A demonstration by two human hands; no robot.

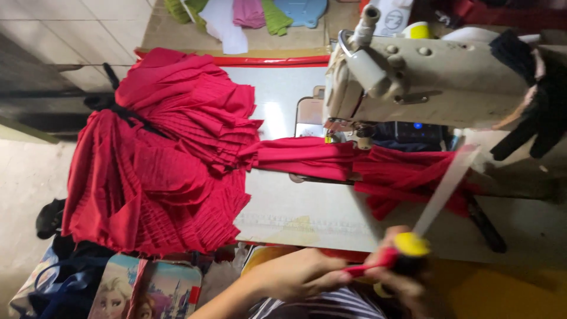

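Red fabric (pixel 360 162) under sewing machine (pixel 413 77); hands perhaps gripping scissors (pixel 407 245).

Bottom left, below the worktop (pixel 307 215) edge: flat rectangular cartoon-printed package (pixel 147 289), pale blue and pink, tilted. Top edge, behind the sewing machine (pixel 425 80): white label (pixel 394 18) with dark print. Under the machine arm: dark control panel (pixel 413 133), small blue light.

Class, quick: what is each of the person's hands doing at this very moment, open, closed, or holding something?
Left hand: closed in a grip on the red handle of a tool.
Right hand: blurred, closed around the same tool's yellow-capped end; its long pale blade points toward the red pleated fabric.
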